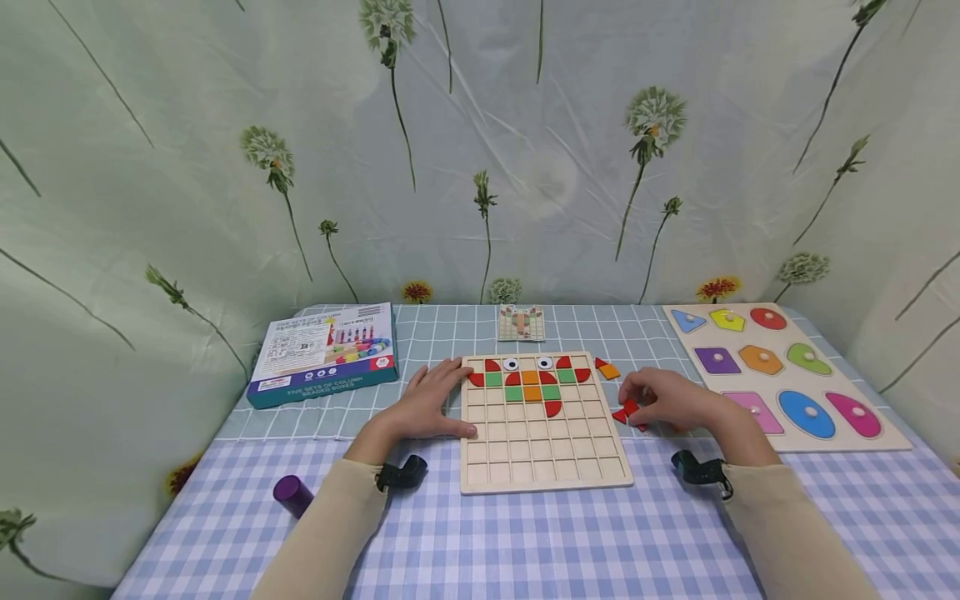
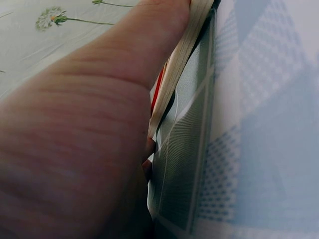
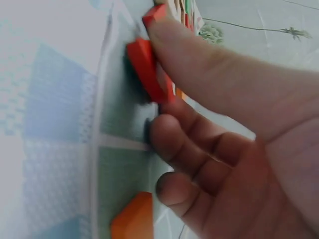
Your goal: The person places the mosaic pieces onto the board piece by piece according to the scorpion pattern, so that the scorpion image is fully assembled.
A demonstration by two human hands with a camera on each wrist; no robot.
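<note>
A square wooden grid board lies on the table, its upper rows partly filled with red, green and orange tiles and two round eye tiles. Along the board's left edge rests my left hand, fingers extended and thumb at the rim; the left wrist view shows the thumb against the wooden edge. To the right of the board, my right hand has its fingers curled over a few small red tiles. In the right wrist view, thumb and forefinger pinch a red tile close to the tablecloth.
Beyond the board lies a small pattern card. Orange and red tiles sit by its upper right corner. A knob puzzle board is at right, a teal box at left, and a purple cylinder near my left sleeve.
</note>
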